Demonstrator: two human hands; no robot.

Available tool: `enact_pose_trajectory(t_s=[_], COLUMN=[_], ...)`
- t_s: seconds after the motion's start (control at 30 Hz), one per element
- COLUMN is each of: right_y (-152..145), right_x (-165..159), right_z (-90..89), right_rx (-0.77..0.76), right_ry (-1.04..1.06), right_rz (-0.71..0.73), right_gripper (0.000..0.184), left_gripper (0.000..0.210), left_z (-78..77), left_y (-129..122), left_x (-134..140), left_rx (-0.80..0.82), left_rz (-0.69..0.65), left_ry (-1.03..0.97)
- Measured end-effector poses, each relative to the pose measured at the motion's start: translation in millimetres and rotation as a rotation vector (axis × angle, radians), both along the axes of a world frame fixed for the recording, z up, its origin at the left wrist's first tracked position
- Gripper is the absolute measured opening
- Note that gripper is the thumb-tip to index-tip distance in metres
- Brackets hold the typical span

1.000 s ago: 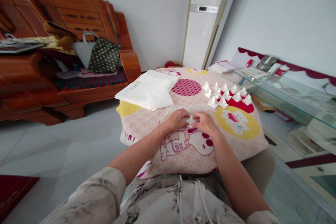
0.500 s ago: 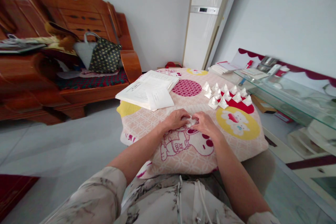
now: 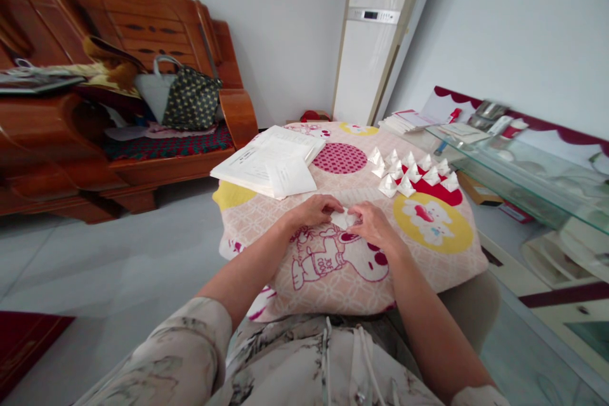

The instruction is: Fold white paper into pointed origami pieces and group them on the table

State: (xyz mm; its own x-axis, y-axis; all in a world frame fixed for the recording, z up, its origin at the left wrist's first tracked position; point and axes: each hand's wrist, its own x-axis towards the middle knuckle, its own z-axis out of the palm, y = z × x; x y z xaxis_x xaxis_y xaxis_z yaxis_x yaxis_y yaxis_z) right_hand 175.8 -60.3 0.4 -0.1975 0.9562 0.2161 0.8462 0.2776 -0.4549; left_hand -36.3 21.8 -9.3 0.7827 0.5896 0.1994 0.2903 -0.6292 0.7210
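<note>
Between my two hands is a small piece of folded white paper, just above or on the patterned cloth. My left hand pinches its left side with curled fingers. On the opposite edge, the fingers of my right hand are closed on it too. The paper's exact folds are too small to make out. Several folded white paper pieces with pointed tops stand in rows at the right back of the cloth. To the left lies a stack of printed paper sheets, a smaller loose sheet on top.
A glass-topped cabinet stands close on the right, with papers and metal containers on it. Left of the table is a carved wooden sofa holding a dark patterned bag. A tall white air conditioner stands behind.
My left fingers have shifted slightly up and left, and more of the folded paper shows between my hands. The view has moved a little. The stack and the standing folded pieces stay put.
</note>
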Motion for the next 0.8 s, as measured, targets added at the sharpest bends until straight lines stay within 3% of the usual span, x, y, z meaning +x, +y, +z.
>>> enact_pose_trajectory(t_s=[0.13, 0.27, 0.43, 0.67, 0.8], right_y=[-10.1, -15.1, -18.2, -35.1, -29.4], right_x=[-0.9, -2.7, -3.1, 2.9, 4.3], right_z=[0.0, 1.1, 2.0, 9.6, 16.5], right_rx=[0.057, 0.06, 0.074, 0.033, 0.018], right_ry=[-0.079, -0.173, -0.265, -0.169, -0.022], right_rz=[0.051, 0.073, 0.136, 0.249, 0.14], right_gripper=[0.031, 0.019, 0.01, 0.02, 0.023], left_gripper=[0.043, 0.031, 0.035, 0.035, 0.034], left_z=[3.4, 3.7, 2.1, 1.5, 0.4], left_y=[-0.4, -4.6, -8.1, -7.6, -6.4], left_x=[-0.3, 3.3, 8.1, 9.1, 8.4], left_rx=[0.046, 0.055, 0.082, 0.08, 0.085], left_rz=[-0.03, 0.04, 0.082, 0.099, 0.091], left_ry=[0.008, 0.021, 0.054, 0.056, 0.05])
